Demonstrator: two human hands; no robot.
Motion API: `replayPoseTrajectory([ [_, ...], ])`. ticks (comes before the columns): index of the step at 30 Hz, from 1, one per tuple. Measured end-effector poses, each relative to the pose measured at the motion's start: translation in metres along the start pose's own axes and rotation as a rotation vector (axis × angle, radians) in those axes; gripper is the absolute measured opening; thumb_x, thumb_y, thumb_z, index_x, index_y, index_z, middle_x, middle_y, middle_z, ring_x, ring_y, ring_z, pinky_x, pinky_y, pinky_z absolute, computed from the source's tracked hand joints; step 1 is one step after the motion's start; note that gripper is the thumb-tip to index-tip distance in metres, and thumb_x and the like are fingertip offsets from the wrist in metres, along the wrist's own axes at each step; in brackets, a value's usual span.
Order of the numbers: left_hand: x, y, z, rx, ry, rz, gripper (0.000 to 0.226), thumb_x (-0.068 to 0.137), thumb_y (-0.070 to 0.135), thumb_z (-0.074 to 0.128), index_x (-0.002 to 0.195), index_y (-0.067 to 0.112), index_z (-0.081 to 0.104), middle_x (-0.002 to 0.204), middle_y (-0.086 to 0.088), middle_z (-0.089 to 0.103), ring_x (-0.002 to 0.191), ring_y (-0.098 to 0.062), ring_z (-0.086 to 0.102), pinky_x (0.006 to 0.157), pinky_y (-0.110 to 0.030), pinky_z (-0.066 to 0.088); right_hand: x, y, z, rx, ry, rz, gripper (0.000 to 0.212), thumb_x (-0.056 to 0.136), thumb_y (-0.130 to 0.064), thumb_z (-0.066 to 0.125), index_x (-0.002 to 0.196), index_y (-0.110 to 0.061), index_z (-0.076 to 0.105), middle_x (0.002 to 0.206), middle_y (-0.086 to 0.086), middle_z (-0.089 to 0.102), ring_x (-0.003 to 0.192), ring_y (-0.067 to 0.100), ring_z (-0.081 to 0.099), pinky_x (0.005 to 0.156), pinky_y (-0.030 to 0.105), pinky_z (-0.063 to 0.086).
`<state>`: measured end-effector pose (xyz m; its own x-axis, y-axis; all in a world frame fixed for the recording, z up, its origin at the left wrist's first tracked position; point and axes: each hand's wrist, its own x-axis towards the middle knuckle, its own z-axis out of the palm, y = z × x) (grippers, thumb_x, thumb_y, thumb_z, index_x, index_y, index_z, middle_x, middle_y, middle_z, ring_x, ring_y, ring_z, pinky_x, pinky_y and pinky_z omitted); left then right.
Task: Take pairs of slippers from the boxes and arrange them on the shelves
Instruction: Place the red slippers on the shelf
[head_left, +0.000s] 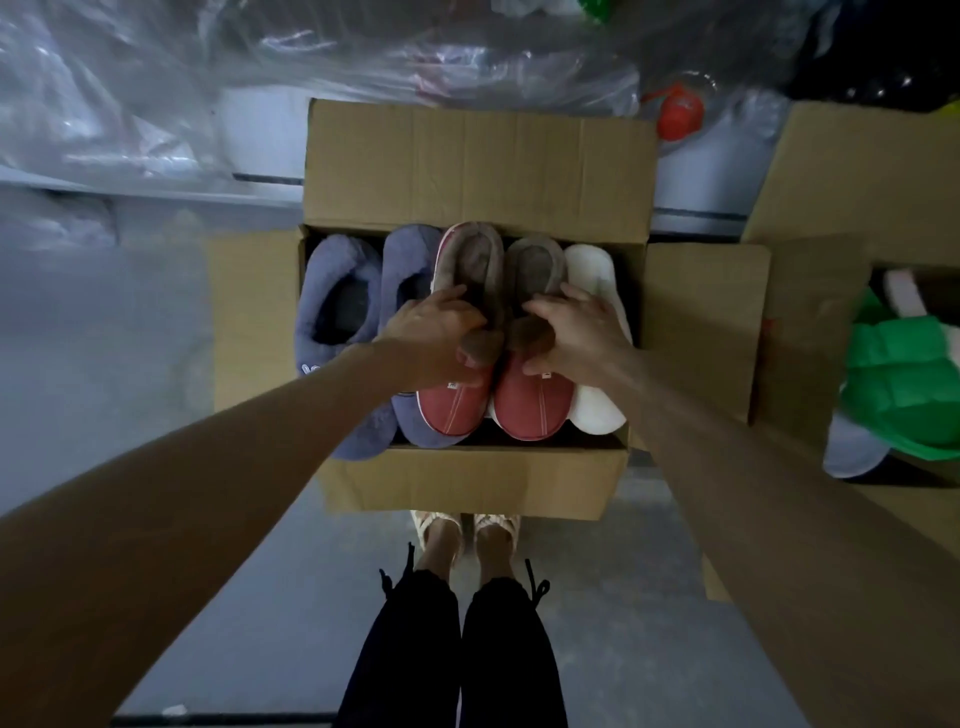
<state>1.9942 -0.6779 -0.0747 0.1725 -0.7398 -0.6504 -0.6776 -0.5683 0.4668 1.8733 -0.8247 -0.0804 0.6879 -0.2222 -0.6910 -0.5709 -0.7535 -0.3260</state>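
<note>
Red slippers (530, 410) sit side by side in the open box (467, 483). Our left hand (436, 338) grips one by its fur collar, our right hand (576, 332) the other.

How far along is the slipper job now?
Done: no slippers visible on shelves yet. In hand: left hand and right hand each grip one red fur-lined slipper in the open cardboard box. Left: blue fluffy slippers, white plush slippers, and green quilted slippers in the second box.
</note>
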Motion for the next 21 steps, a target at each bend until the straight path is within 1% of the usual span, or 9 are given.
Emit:
replayPoseTrajectory([
  [3, 0.008, -0.009, 0.010, 0.034, 0.005, 0.014, 0.052, 0.077, 0.034, 0.070, 0.122, 0.014, 0.055, 0.134, -0.004, 0.046, 0.142, -0.020, 0.018, 0.106, -0.044, 0.034, 0.004, 0.001, 0.010, -0.087, 0.010, -0.030, 0.065, 0.073, -0.039, 0.075, 0.131, -0.024, 0.050, 0.140, -0.004, 0.046, 0.136, 0.023, 0.026, 0.109, 0.041, 0.014],
  [7, 0.014, -0.014, 0.010, 0.013, -0.022, 0.081, 0.044, 0.072, 0.027, 0.076, 0.107, 0.005, 0.061, 0.117, -0.014, 0.055, 0.128, -0.031, 0.036, 0.109, -0.041, 0.029, 0.001, 0.001, 0.011, -0.138, 0.030, -0.035, 0.045, 0.072, -0.039, 0.075, 0.111, -0.024, 0.060, 0.124, -0.006, 0.055, 0.132, 0.024, 0.026, 0.106, 0.039, 0.013],
  [9, 0.007, -0.011, 0.003, -0.031, -0.044, 0.053, 0.034, 0.070, 0.021, 0.078, 0.097, 0.006, 0.064, 0.113, -0.013, 0.054, 0.123, -0.031, 0.040, 0.102, -0.041, 0.037, -0.007, 0.001, 0.010, -0.136, 0.039, -0.008, 0.042, 0.072, -0.039, 0.074, 0.109, -0.024, 0.061, 0.123, -0.005, 0.057, 0.132, 0.024, 0.025, 0.107, 0.039, 0.011],
  [11, -0.003, -0.006, -0.006, -0.059, -0.026, 0.080, 0.021, 0.068, 0.015, 0.080, 0.073, 0.014, 0.060, 0.094, -0.006, 0.052, 0.107, -0.031, 0.051, 0.088, -0.038, 0.045, -0.019, 0.002, 0.005, -0.127, 0.044, 0.013, 0.040, 0.073, -0.038, 0.073, 0.109, -0.025, 0.060, 0.124, -0.001, 0.056, 0.134, 0.024, 0.024, 0.109, 0.039, 0.011],
  [14, -0.026, 0.008, -0.022, -0.094, 0.000, 0.118, 0.052, 0.068, 0.011, 0.080, 0.055, 0.033, 0.035, 0.071, 0.010, 0.040, 0.084, -0.021, 0.052, 0.072, -0.031, 0.043, -0.040, 0.005, -0.008, -0.072, 0.030, 0.022, 0.043, 0.075, -0.035, 0.073, 0.113, -0.023, 0.060, 0.127, 0.005, 0.054, 0.134, 0.025, 0.026, 0.107, 0.036, 0.018],
  [16, -0.042, 0.024, -0.031, -0.117, -0.011, 0.102, 0.052, 0.072, 0.009, 0.077, 0.054, 0.033, 0.034, 0.069, 0.015, 0.040, 0.082, -0.018, 0.052, 0.070, -0.029, 0.042, -0.056, 0.008, -0.021, 0.029, 0.028, 0.035, 0.041, 0.074, -0.033, 0.076, 0.111, -0.022, 0.061, 0.128, 0.007, 0.051, 0.132, 0.025, 0.031, 0.102, 0.034, 0.027],
  [18, -0.057, 0.046, -0.041, -0.147, -0.007, 0.097, 0.040, 0.077, 0.007, 0.073, 0.056, 0.029, 0.046, 0.074, 0.011, 0.050, 0.087, -0.023, 0.058, 0.072, -0.030, 0.045, -0.077, 0.010, -0.039, 0.107, 0.039, 0.035, 0.036, 0.075, -0.031, 0.077, 0.106, -0.023, 0.061, 0.125, 0.006, 0.048, 0.125, 0.024, 0.038, 0.093, 0.031, 0.033],
  [20, -0.073, 0.074, -0.051, -0.119, 0.029, 0.074, 0.007, 0.078, 0.013, 0.072, 0.084, 0.012, 0.067, 0.103, -0.005, 0.061, 0.107, -0.028, 0.055, 0.086, -0.032, 0.043, -0.106, 0.013, -0.062, 0.117, 0.066, 0.019, 0.034, 0.075, -0.030, 0.077, 0.104, -0.023, 0.061, 0.121, 0.005, 0.049, 0.119, 0.023, 0.042, 0.086, 0.029, 0.034],
  [21, -0.082, 0.092, -0.057, -0.080, 0.050, 0.057, 0.026, 0.078, 0.017, 0.072, 0.101, 0.007, 0.066, 0.118, -0.010, 0.057, 0.114, -0.026, 0.050, 0.093, -0.032, 0.039, -0.123, 0.015, -0.075, 0.110, 0.083, 0.008, 0.034, 0.075, -0.031, 0.077, 0.103, -0.022, 0.061, 0.119, 0.005, 0.050, 0.118, 0.023, 0.043, 0.083, 0.028, 0.033],
])
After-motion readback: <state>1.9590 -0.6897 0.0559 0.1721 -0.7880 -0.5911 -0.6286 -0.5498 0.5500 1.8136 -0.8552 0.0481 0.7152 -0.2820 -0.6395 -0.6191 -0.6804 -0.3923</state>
